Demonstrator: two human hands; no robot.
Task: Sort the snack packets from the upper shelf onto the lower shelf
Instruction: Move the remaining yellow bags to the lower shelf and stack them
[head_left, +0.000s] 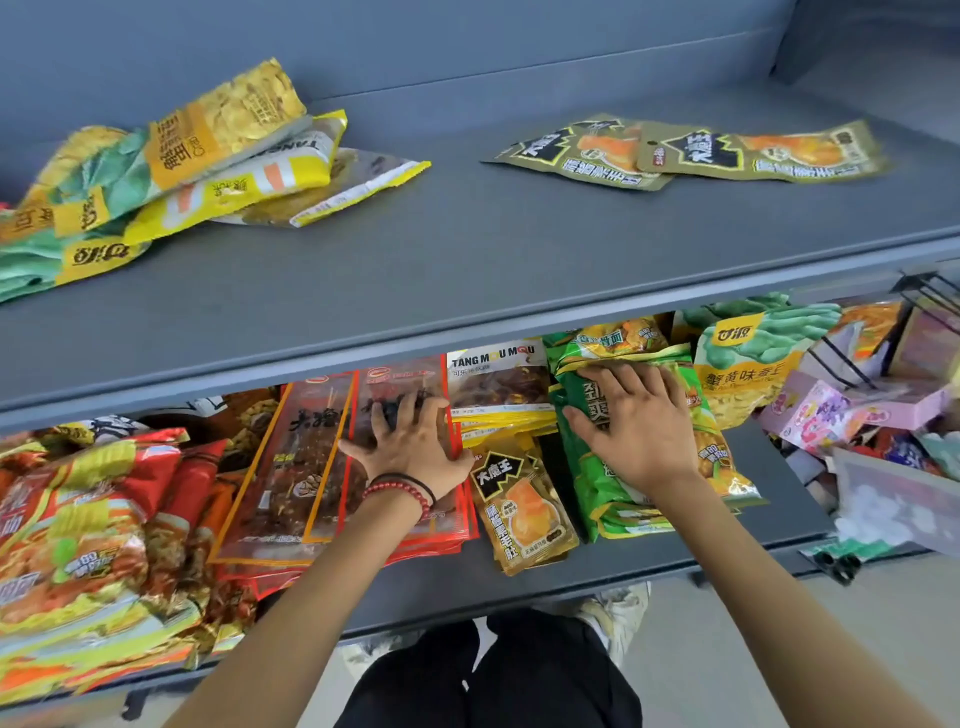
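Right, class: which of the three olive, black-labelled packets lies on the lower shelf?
The olive packet between the left hand and right hand; the other two overlap on the upper shelf.

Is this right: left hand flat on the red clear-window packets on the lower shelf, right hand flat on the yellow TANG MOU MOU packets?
No. The head view shows the right hand flat on the green foil packets; the yellow TANG MOU MOU packets lie between the hands. The left hand is on the red clear-window packets on the lower shelf.

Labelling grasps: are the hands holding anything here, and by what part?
Nothing held: left hand presses flat on the red packets; right hand on the green packets.
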